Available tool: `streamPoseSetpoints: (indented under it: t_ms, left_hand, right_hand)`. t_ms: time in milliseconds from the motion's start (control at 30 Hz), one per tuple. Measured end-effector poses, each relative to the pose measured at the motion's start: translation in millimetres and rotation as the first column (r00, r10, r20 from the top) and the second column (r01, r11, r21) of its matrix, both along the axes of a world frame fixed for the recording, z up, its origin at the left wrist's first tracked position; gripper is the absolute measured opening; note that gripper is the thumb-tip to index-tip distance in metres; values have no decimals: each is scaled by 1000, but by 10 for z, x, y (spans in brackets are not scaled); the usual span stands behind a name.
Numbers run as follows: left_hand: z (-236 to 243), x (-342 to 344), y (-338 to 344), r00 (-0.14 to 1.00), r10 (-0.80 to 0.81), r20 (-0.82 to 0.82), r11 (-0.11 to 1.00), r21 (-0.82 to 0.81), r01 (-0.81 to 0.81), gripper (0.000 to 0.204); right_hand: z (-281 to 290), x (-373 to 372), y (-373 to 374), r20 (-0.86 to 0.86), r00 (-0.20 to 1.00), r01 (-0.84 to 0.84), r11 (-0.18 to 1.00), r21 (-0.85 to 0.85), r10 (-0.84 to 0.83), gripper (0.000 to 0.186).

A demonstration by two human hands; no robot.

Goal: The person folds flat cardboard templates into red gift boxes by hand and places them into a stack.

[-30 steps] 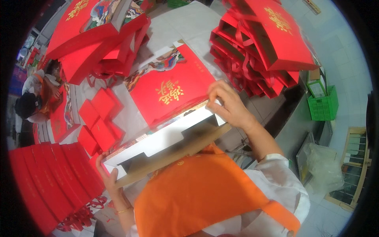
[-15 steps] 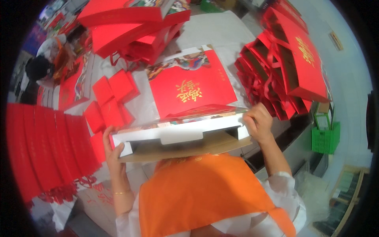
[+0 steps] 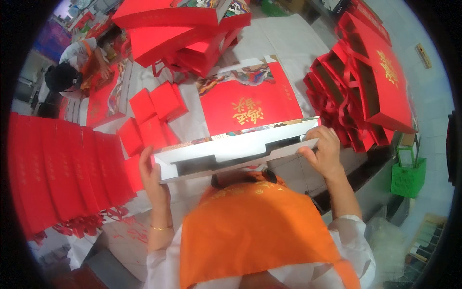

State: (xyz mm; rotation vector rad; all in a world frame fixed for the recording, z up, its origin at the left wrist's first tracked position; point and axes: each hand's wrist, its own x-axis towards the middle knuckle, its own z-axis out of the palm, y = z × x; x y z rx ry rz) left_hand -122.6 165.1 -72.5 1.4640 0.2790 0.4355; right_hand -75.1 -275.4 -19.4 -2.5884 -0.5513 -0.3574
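Observation:
Between my hands is a wide, shallow cardboard box (image 3: 239, 145), its open white side with tabbed flaps turned toward me. My left hand (image 3: 155, 179) grips its left end, thumb on the white corner flap and fingers along the outside. At the right end my right hand (image 3: 323, 150) has its fingers over the top corner and its thumb against the lower panel. Just beyond lies a flat red printed box (image 3: 248, 103) with gold lettering and a colourful cloud pattern, partly covered by the box I hold.
Small red boxes (image 3: 153, 131) sit at the left beside a row of red gift bags (image 3: 53, 168). Larger red boxes (image 3: 175, 45) are piled at the back; more red bags (image 3: 358, 91) lean at the right. A green basket (image 3: 408, 177) stands lower right. Another person (image 3: 77, 67) works far left.
The held box has tilted, its lower panel rising toward the tabbed white side and narrowing the dark opening. My right fingers have spread from a tight curl over the corner.

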Motion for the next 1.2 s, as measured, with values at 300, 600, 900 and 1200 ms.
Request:
streamPoseSetpoints:
  t_ms: [300, 600, 900, 1200]
  left_hand:
    - [316, 13, -101, 976, -217, -21, 770, 611, 184, 38]
    - [314, 77, -210, 853, -520, 41, 289, 949, 130, 37]
    - [524, 211, -426, 845, -527, -93, 330, 894, 304, 45]
    - [647, 303, -454, 791, -528, -308, 322, 790, 522, 55]
  right_hand:
    - [96, -36, 189, -43, 992, 116, 993, 17, -115, 64]
    - [-98, -127, 340, 95, 947, -301, 950, -80, 308, 45]
    - [35, -139, 505, 7, 986, -169, 985, 24, 168, 37]
    - [108, -31, 547, -150, 976, -156, 988, 16, 156, 34]
